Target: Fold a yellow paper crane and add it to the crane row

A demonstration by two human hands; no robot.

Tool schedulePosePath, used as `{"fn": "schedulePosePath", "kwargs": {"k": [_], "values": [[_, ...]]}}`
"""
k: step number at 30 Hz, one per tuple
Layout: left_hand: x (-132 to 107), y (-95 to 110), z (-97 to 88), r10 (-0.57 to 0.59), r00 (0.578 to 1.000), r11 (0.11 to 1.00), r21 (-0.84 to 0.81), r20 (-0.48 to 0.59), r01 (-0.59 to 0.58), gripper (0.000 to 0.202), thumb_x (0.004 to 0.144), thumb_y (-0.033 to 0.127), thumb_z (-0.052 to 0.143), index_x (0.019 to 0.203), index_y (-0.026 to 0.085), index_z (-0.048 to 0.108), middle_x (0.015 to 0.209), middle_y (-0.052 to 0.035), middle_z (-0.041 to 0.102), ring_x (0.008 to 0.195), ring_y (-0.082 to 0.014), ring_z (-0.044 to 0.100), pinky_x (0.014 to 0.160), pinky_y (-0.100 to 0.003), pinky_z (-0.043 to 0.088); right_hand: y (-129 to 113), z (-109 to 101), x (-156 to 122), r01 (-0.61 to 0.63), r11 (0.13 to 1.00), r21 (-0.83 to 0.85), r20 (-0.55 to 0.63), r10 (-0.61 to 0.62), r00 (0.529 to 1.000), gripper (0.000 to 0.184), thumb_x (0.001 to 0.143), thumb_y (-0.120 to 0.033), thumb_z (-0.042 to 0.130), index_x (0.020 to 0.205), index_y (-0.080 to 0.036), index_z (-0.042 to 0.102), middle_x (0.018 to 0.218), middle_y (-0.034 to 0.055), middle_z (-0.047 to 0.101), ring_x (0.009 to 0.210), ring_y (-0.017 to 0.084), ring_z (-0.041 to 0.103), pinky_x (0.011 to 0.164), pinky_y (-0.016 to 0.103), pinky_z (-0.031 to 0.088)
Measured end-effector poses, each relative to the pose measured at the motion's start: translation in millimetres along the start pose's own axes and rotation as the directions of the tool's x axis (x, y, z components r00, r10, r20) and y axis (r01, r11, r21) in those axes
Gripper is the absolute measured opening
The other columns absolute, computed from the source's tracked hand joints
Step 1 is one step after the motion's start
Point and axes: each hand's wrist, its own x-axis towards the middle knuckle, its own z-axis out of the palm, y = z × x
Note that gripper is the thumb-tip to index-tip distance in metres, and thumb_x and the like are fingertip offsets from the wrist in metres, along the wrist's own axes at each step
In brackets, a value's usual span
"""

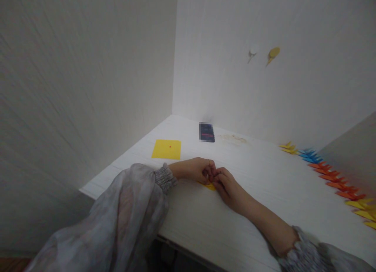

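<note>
My left hand (196, 170) and my right hand (229, 185) meet fingertip to fingertip on the white table (264, 193). Both are closed in a pinch on a small yellow paper piece (210, 187), which lies mostly hidden beneath them. Only a yellow corner of it shows under my fingers. A flat yellow paper square (166, 149) with a red dot lies just beyond my left wrist.
A small dark card-like object (206, 132) rests near the back wall. A row of several folded paper shapes (331, 176) in yellow, blue, orange and red runs along the table's right side. Walls close in at the left and back; the table's near edge is at lower left.
</note>
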Motion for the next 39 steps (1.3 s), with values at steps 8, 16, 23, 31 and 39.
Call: {"fn": "schedulePosePath", "kwargs": {"k": [8,16,23,31,39], "values": [[-3.4,4.8,-0.2,-0.012,1.0,1.0,0.009,-0.027,0.013,0.024,0.063,0.015,0.06,0.085,0.015,0.05,0.079,-0.0015,0.062,0.067,-0.0099,0.055,0.059,-0.021,0.04,0.4,1.5,0.1,-0.02,0.999,-0.026,-0.015,0.02,1.0,0.01,0.079,-0.015,0.039,0.071,-0.018,0.046,0.087,0.0095,0.049,0.082,0.02,0.048,0.073,0.039,0.044],[1.3,-2.5,4.7,-0.05,0.997,0.991,-0.125,-0.053,0.043,0.033,0.055,0.018,0.069,0.081,0.015,0.049,0.072,-0.0001,0.061,0.062,-0.0092,0.054,0.057,-0.021,0.039,3.4,4.7,0.9,-0.017,0.999,-0.044,-0.036,0.015,0.999,0.008,0.076,-0.014,0.041,0.07,-0.018,0.044,0.085,0.0086,0.049,0.079,0.019,0.048,0.07,0.037,0.043],[5.2,-6.7,7.4,-0.093,0.993,0.982,-0.17,-0.076,0.079,0.033,0.052,0.015,0.069,0.079,0.015,0.049,0.068,0.0009,0.059,0.057,-0.008,0.051,0.052,-0.02,0.038,0.9,3.0,3.1,-0.023,0.999,-0.039,-0.029,0.022,0.999,0.008,0.075,-0.012,0.042,0.07,-0.018,0.044,0.082,0.008,0.05,0.078,0.019,0.047,0.07,0.037,0.043],[5.8,-3.1,9.3,-0.16,0.985,0.965,-0.22,-0.061,0.144,0.031,0.052,0.004,0.061,0.078,0.015,0.047,0.065,0.0017,0.058,0.056,-0.0088,0.054,0.051,-0.02,0.039,10.0,-0.1,1.2,0.031,0.993,0.112,0.004,-0.032,0.999,0.011,0.08,-0.013,0.039,0.076,-0.018,0.047,0.086,0.007,0.049,0.081,0.016,0.048,0.072,0.033,0.044],[7.4,-5.2,10.6,-0.165,0.984,0.963,-0.227,-0.07,0.145,0.032,0.051,0.002,0.061,0.077,0.014,0.047,0.064,0.0023,0.058,0.053,-0.0077,0.052,0.05,-0.019,0.038,10.7,-4.5,-0.7,-0.044,0.986,0.158,0.068,0.034,0.997,0.006,0.076,-0.012,0.047,0.076,-0.018,0.048,0.088,0.0058,0.048,0.08,0.016,0.047,0.069,0.03,0.043]]}}
